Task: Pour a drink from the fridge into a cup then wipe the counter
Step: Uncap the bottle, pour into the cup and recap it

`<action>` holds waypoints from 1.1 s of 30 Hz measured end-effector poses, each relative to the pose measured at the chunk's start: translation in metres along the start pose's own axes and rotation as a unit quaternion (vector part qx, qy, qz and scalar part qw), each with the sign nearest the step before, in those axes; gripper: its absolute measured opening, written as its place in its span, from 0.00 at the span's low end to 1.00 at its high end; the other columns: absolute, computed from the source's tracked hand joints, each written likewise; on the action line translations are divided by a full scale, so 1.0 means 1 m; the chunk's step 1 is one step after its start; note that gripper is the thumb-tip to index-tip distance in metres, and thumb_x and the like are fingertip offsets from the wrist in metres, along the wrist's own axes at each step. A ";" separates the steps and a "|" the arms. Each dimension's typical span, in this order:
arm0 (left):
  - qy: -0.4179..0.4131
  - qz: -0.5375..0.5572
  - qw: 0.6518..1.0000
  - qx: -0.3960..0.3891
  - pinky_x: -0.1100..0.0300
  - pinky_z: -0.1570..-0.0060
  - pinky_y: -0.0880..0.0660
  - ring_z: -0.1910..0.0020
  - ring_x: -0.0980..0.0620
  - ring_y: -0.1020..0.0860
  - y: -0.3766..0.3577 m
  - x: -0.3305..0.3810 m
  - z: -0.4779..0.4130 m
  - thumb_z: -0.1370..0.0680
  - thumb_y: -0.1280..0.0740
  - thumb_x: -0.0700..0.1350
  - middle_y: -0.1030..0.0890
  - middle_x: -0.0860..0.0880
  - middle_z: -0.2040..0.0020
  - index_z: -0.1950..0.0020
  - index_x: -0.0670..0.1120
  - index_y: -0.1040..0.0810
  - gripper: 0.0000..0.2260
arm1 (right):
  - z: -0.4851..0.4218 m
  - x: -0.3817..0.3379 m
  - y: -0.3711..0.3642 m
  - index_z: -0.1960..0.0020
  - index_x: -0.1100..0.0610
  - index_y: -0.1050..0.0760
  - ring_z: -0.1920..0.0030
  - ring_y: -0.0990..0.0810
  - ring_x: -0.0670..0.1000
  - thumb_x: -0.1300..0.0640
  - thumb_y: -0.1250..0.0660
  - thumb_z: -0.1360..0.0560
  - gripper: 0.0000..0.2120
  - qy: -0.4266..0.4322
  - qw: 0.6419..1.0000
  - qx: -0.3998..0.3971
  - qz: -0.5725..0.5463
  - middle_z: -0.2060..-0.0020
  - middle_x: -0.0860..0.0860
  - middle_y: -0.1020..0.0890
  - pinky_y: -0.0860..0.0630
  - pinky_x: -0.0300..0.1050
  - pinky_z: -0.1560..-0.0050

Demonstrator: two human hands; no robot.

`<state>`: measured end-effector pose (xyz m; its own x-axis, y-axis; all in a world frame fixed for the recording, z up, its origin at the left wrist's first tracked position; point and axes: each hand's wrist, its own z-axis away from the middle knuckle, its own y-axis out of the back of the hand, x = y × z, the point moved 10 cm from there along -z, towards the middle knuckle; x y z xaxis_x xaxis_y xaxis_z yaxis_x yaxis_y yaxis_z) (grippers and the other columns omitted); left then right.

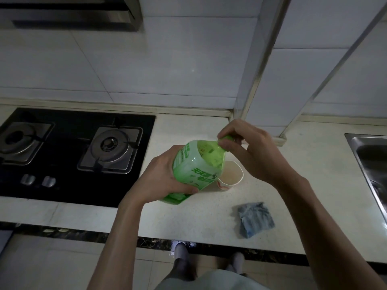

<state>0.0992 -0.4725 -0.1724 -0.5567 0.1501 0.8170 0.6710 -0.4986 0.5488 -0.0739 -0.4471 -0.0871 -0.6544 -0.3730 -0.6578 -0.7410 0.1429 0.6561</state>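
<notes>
A green plastic drink bottle (196, 164) leans to the right above the pale counter (199, 216), its base resting near the counter. My left hand (161, 176) wraps around the bottle's body. My right hand (249, 149) pinches the green cap (227, 139) at the bottle's neck. A white paper cup (231, 174) stands upright just right of the bottle, partly hidden behind it; what it holds is unclear. A crumpled blue-grey cloth (254, 219) lies on the counter in front of the cup.
A black two-burner gas hob (69, 151) is set into the counter at left. A steel sink (370, 164) sits at the right edge. A tiled wall column (263, 80) rises behind the cup. The counter's dark front edge runs below my arms.
</notes>
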 end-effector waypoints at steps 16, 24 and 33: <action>-0.013 -0.070 0.997 0.005 0.65 0.52 0.27 0.46 0.63 0.25 0.000 0.002 -0.006 0.42 0.18 0.54 0.24 0.61 0.45 0.35 0.58 0.31 0.39 | 0.005 0.034 -0.005 0.47 0.52 0.21 0.66 0.26 0.37 0.48 0.30 0.27 0.12 -0.135 0.987 -0.077 0.051 0.64 0.38 0.25 0.33 0.30 0.64; -0.012 -0.082 0.997 -0.001 0.58 0.48 0.25 0.45 0.62 0.25 -0.010 0.000 -0.006 0.43 0.18 0.55 0.24 0.62 0.44 0.34 0.58 0.32 0.40 | 0.015 0.045 -0.005 0.44 0.51 0.24 0.63 0.20 0.41 0.47 0.31 0.26 0.13 -0.196 0.977 -0.079 0.010 0.56 0.41 0.19 0.21 0.38 0.61; -0.006 -0.081 0.997 -0.006 0.55 0.45 0.24 0.44 0.60 0.25 -0.013 -0.004 -0.001 0.42 0.18 0.54 0.24 0.60 0.43 0.33 0.56 0.32 0.41 | 0.019 0.031 -0.006 0.46 0.50 0.24 0.55 0.22 0.40 0.60 0.27 0.29 0.14 -0.100 0.990 -0.102 0.010 0.53 0.38 0.23 0.24 0.33 0.56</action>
<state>0.0915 -0.4675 -0.1829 -0.6511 0.2403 0.7199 0.5662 -0.4777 0.6717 -0.0927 -0.4426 -0.1188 -0.6997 -0.1805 -0.6912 -0.6959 -0.0467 0.7166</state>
